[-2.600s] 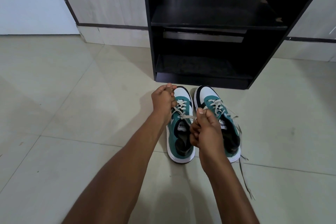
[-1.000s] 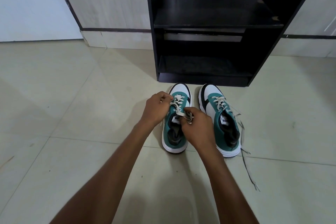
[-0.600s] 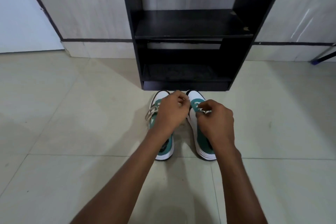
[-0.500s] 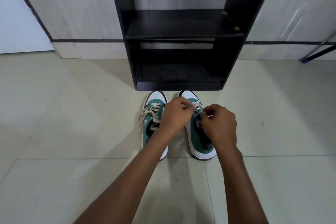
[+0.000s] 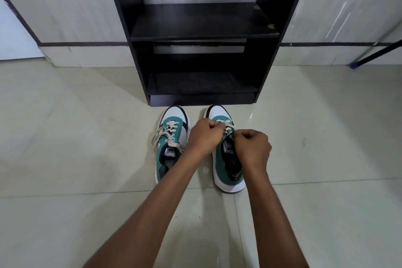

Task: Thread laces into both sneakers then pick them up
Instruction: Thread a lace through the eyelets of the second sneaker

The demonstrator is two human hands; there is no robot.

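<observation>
Two green and white sneakers stand side by side on the floor, toes toward a black shelf. The left sneaker (image 5: pixel 171 137) has its white lace threaded, with a loose loop hanging off its left side. Both my hands work over the right sneaker (image 5: pixel 226 165). My left hand (image 5: pixel 205 136) pinches its white lace (image 5: pixel 227 129) from the left side. My right hand (image 5: pixel 252 148), fingers curled, grips the lace from the right, over the tongue. The lace ends are hidden under my fingers.
A black open shelf unit (image 5: pixel 202 28) stands straight ahead against the pale wall, its base just beyond the toes. Light floor tiles (image 5: pixel 76 137) spread to both sides. A dark rod with a blue tip (image 5: pixel 369 54) leans at the far right.
Both hands left the left sneaker's lace and moved onto the right sneaker's lace. The view swung right, so the pair sits nearer the middle.
</observation>
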